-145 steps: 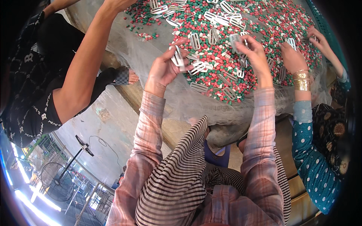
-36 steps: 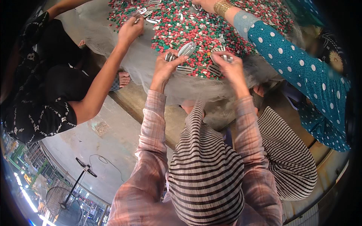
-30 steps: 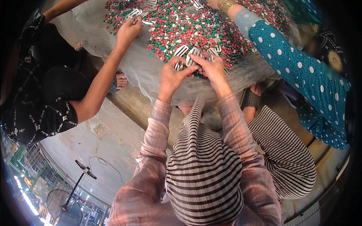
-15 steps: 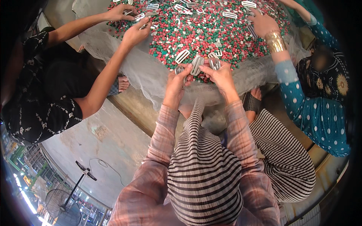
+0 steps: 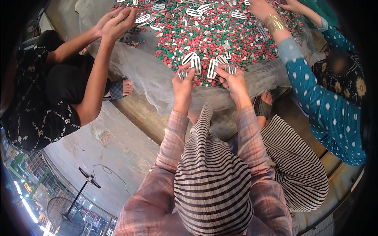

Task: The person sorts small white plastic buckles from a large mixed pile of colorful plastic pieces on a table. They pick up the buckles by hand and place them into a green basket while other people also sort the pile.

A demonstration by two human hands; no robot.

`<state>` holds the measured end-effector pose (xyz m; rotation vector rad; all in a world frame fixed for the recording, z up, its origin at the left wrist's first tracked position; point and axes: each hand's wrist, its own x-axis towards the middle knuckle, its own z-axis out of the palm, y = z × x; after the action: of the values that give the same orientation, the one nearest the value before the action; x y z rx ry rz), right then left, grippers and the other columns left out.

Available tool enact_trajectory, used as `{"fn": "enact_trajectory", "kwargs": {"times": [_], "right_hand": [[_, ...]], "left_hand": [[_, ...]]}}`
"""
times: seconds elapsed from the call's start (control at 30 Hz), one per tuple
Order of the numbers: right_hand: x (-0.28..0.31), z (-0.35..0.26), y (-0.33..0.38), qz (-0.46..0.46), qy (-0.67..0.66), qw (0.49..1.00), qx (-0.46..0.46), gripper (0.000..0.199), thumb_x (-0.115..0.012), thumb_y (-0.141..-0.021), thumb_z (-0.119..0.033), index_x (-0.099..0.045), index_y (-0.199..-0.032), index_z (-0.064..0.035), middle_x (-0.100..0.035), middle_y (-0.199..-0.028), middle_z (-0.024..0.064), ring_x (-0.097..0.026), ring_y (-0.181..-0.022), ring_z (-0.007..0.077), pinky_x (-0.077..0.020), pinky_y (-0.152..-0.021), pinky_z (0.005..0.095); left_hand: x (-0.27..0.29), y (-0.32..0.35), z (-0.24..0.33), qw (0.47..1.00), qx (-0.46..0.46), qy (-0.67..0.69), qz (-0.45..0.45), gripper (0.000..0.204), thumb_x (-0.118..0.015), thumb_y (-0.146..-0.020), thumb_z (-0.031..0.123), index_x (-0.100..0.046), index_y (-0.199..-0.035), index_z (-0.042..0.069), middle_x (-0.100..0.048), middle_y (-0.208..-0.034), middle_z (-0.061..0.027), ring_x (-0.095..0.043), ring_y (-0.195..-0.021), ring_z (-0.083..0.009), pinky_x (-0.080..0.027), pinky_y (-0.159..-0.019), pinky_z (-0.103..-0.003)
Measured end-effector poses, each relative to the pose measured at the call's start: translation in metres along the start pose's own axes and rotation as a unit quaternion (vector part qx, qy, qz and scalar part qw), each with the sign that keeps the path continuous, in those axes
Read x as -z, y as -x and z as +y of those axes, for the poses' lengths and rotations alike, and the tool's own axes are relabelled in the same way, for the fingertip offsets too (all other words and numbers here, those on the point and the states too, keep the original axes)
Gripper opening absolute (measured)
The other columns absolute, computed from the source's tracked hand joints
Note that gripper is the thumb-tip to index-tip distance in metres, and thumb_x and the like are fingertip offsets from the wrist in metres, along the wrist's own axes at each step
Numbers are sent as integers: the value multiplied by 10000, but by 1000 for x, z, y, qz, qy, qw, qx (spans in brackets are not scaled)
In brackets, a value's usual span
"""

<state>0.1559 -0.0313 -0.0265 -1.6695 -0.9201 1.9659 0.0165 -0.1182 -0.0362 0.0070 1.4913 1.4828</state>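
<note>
While the left hand (image 5: 182, 87) holds several slotted silvery buckles (image 5: 198, 65), the right hand (image 5: 236, 83) grips more buckles (image 5: 212, 69) near them, both over red, green and white pebbles (image 5: 204, 37).

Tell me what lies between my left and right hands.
Head view: a pale slotted piece in the left hand, red and green pebbles, then a second slotted piece in the right hand.

"What fills the lower left?"

"A worn, pale-grey floor (image 5: 122, 143) with a brownish patch; a black wire-caged pedestal fan (image 5: 65, 215) stands near a thin, looping dark cable (image 5: 112, 171), bright white strip lights (image 5: 29, 210) beyond."
</note>
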Motion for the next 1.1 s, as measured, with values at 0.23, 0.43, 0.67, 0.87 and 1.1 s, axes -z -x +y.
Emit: {"fn": "enact_trajectory", "kwargs": {"times": [0.23, 0.43, 0.67, 0.87, 1.1], "right_hand": [[4, 12, -9, 30, 100, 990, 92, 232, -741, -757, -204, -683, -908, -37, -643, -715, 10, -559, -567, 89, -413, -502, 228], [-16, 12, 2, -57, 152, 971, 175, 271, -749, -744, -232, -686, -882, -8, -659, -730, 52, -588, -657, 103, -464, -607, 257], [-16, 18, 6, -98, -78, 992, 16, 191, -739, -772, -170, -612, -825, -39, -577, -618, 5, -474, -472, 50, -308, -386, 202], [-10, 20, 9, -77, 47, 989, 120, 184, -730, -780, -160, -609, -813, -25, -600, -648, 16, -495, -486, 58, -326, -392, 217], [-11, 1, 19, -11, 162, 958, 235, 173, -718, -771, -159, -659, -791, 3, -602, -577, 50, -555, -527, 72, -409, -478, 258]], "left_hand": [[1, 2, 3, 995, 72, 70, -1, 237, -657, -824, 56, -582, -1040, -8, -634, -808, -46, -536, -575, -90, -399, -461, -217], [-6, 7, 8, 995, 77, 56, -5, 184, -670, -819, 62, -595, -974, 0, -620, -772, -39, -530, -572, -91, -370, -445, -205], [-10, 9, 1, 991, 64, 101, -53, 161, -668, -819, 55, -604, -961, 15, -571, -721, -4, -462, -537, -49, -307, -425, -194], [-8, 16, 13, 995, 1, -88, -44, 147, -681, -816, 76, -618, -928, 6, -537, -645, 26, -421, -500, -35, -286, -429, -191], [-8, 1, 26, 998, 2, -22, -61, 230, -654, -807, 118, -564, -1002, 35, -627, -803, -52, -564, -649, -85, -429, -526, -223]]}}
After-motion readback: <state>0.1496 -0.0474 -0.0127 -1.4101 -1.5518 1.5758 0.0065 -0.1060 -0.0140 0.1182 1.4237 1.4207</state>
